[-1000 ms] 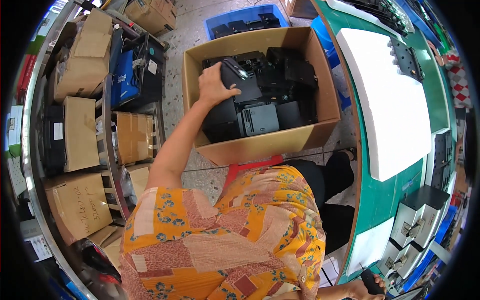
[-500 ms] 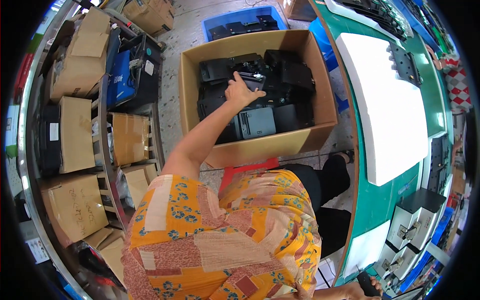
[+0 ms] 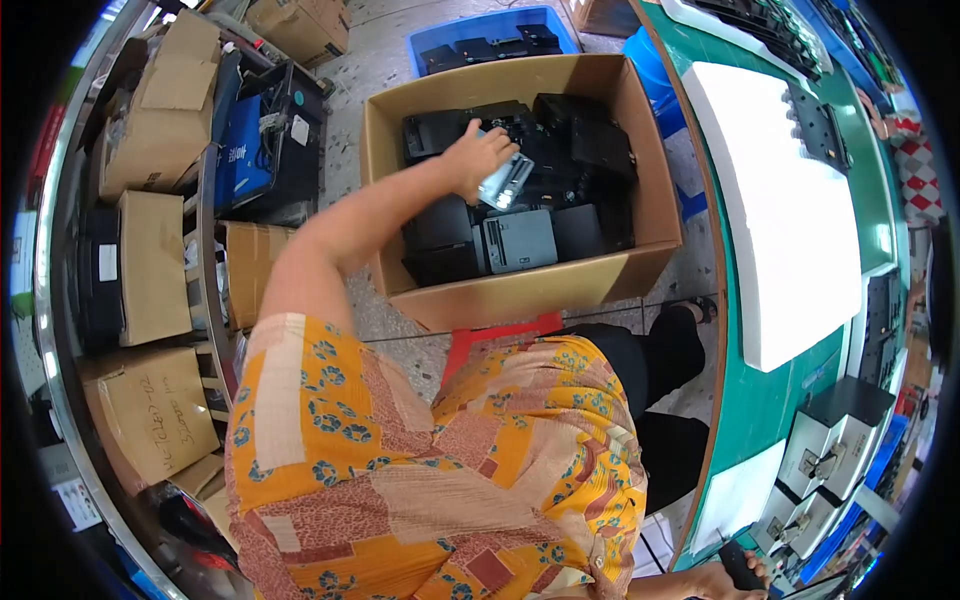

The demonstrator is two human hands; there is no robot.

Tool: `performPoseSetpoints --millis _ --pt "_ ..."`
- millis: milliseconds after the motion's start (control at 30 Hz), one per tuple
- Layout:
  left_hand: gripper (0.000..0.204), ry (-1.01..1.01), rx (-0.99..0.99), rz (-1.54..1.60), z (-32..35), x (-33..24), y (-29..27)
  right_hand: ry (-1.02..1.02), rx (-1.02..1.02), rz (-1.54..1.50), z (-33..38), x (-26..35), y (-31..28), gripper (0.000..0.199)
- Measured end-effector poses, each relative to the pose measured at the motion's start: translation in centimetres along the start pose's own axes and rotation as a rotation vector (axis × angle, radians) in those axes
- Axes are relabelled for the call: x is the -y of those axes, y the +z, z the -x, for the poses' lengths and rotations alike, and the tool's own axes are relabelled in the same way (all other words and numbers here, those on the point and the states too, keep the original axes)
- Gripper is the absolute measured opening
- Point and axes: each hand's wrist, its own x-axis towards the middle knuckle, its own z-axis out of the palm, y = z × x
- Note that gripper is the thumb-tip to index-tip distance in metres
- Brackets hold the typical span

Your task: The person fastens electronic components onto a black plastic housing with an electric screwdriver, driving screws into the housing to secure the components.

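Clasping a shiny grey case [image 3: 510, 184] in the left hand [image 3: 477, 162] over a cardboard carton [image 3: 520, 296], upper centre.
Gripping a black handle [image 3: 741, 566] in the right hand [image 3: 719, 580], well apart, lower right of frame.

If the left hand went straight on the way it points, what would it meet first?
Probably the black parts heaped on the right inside the cardboard box; how far below the left hand they lie is unclear.
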Motion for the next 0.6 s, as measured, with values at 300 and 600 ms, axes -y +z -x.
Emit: performPoseSetpoints --millis 300,600 --pt "0.112 0.432 0.358 -0.301 -3.7 3.5 2.3 0.112 -0.078 -0.083 1.5 2.4 3.7 0.034" --pt "0.108 0.432 0.290 -0.206 -3.3 3.8 5.6 0.196 0.114 -0.188 -1.1 0.1 0.3 0.035"
